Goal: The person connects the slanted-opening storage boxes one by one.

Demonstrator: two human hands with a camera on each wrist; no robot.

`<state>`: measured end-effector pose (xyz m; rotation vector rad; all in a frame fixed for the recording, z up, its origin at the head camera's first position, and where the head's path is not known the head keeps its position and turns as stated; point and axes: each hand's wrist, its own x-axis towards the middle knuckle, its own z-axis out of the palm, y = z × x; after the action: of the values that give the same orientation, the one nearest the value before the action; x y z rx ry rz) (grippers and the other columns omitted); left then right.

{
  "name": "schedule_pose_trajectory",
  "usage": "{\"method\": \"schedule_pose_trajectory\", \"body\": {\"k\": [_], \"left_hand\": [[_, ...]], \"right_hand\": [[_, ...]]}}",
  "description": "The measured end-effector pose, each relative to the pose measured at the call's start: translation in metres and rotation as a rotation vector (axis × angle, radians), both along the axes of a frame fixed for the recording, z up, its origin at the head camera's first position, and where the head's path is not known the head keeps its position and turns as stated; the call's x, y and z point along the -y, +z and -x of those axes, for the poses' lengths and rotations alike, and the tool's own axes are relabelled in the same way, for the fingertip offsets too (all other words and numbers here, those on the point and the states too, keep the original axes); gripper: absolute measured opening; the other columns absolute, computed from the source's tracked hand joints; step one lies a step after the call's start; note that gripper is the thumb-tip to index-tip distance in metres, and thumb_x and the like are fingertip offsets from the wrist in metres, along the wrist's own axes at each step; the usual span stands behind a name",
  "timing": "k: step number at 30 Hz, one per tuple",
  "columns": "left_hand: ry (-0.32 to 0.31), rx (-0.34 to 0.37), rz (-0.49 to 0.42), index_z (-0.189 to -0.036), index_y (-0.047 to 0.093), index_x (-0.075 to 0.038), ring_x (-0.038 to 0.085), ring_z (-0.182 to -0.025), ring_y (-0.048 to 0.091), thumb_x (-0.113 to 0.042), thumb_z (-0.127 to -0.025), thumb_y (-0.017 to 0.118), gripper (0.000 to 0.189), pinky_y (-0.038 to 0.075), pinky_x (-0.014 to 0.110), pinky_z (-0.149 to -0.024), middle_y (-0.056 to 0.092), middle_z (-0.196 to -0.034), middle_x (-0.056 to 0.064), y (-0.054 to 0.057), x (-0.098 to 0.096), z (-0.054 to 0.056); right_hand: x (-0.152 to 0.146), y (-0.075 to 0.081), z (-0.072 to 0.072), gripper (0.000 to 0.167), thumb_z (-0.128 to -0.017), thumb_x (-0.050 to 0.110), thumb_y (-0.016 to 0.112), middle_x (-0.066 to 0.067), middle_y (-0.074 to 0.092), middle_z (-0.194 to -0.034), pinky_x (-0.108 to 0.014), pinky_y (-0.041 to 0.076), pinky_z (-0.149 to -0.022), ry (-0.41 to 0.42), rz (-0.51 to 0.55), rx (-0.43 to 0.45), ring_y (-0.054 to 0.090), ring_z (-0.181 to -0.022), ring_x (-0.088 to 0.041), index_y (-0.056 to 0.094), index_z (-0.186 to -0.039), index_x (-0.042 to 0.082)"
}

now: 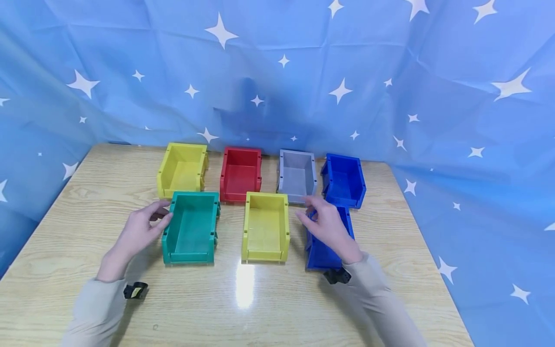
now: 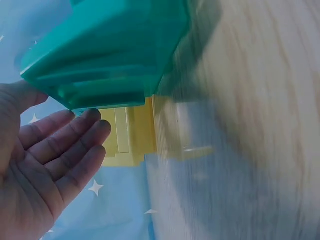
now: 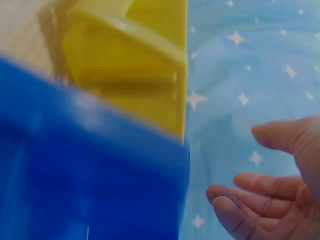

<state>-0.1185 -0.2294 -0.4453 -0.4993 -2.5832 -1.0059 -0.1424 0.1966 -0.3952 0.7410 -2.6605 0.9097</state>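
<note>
My left hand (image 1: 139,230) is at the left rim of a green bin (image 1: 189,226), with thumb and fingertips right at its edge. In the left wrist view, the fingers (image 2: 75,137) are loosely extended beside the green wall, and part of the thumb is hidden behind the rim. My right hand (image 1: 327,226) hovers over the nearer blue bin (image 1: 323,255), hiding part of it. Its thumb and fingers are apart with nothing between them, as the right wrist view also shows. A yellow bin (image 1: 265,229) stands on the table between the two hands.
Behind stands a row of bins: yellow (image 1: 182,168), red (image 1: 241,173), grey (image 1: 297,176) and blue (image 1: 344,180). They sit along the back of the wooden table (image 1: 195,308). A blue cloth with white stars (image 1: 269,72) hangs behind it.
</note>
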Motion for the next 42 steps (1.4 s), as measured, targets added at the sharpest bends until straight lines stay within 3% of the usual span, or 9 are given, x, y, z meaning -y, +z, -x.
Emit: {"method": "schedule_pose_trajectory", "body": {"k": [4,9,18,28,37,42], "left_hand": [[-0.009,0.034,-0.055,-0.11,0.059,0.011,0.027,-0.069,0.065,0.002,-0.084,0.064,0.028,0.056,0.035,-0.06,0.067,-0.083,0.017,0.0,-0.001,-0.001],[-0.019,0.086,-0.11,-0.114,0.057,0.012,0.014,-0.071,0.062,0.001,-0.082,0.068,0.035,0.053,0.021,-0.06,0.067,-0.085,0.019,-0.001,-0.002,-0.002],[0.028,0.162,-0.221,-0.116,0.057,0.012,-0.001,-0.075,0.057,0.002,-0.083,0.067,0.036,0.047,0.008,-0.065,0.065,-0.091,0.024,-0.001,-0.007,-0.005],[0.063,0.209,-0.235,-0.117,0.056,0.012,-0.004,-0.076,0.056,-0.001,-0.084,0.067,0.037,0.048,0.009,-0.064,0.065,-0.094,0.027,-0.002,-0.008,-0.007],[0.067,0.228,-0.224,-0.119,0.056,0.011,0.003,-0.078,0.059,-0.003,-0.085,0.067,0.038,0.047,0.009,-0.065,0.065,-0.096,0.026,0.001,-0.008,-0.008],[0.068,0.228,-0.215,-0.119,0.056,0.01,0.011,-0.08,0.062,-0.004,-0.086,0.067,0.038,0.047,0.009,-0.065,0.065,-0.096,0.025,0.0,-0.008,-0.007]], "right_hand": [[0.015,-0.003,0.001,0.035,-0.086,0.014,0.069,-0.018,0.065,-0.092,-0.033,0.055,-0.061,-0.002,0.005,0.073,0.064,-0.074,-0.022,0.06,-0.113,-0.006],[0.027,-0.004,0.001,0.04,-0.086,0.016,0.068,-0.02,0.065,-0.098,-0.032,0.055,-0.063,-0.075,-0.02,0.23,0.065,-0.077,-0.022,0.058,-0.119,-0.004],[0.042,-0.006,0.003,0.053,-0.086,0.018,0.07,-0.019,0.065,-0.103,-0.024,0.053,-0.054,-0.145,-0.074,0.449,0.065,-0.078,-0.022,0.051,-0.13,-0.004],[0.052,-0.008,0.007,0.057,-0.085,0.008,0.069,-0.018,0.066,-0.1,-0.026,0.055,-0.059,-0.183,-0.082,0.497,0.065,-0.082,-0.024,0.045,-0.134,-0.007],[0.054,-0.01,0.008,0.06,-0.086,0.011,0.068,-0.016,0.066,-0.1,-0.025,0.054,-0.058,-0.249,-0.054,0.536,0.064,-0.077,-0.021,0.041,-0.138,-0.002],[0.054,-0.013,0.009,0.045,-0.086,0.011,0.069,-0.015,0.067,-0.101,-0.024,0.052,-0.053,-0.283,-0.02,0.533,0.062,-0.071,-0.018,0.055,-0.126,-0.004]]}}
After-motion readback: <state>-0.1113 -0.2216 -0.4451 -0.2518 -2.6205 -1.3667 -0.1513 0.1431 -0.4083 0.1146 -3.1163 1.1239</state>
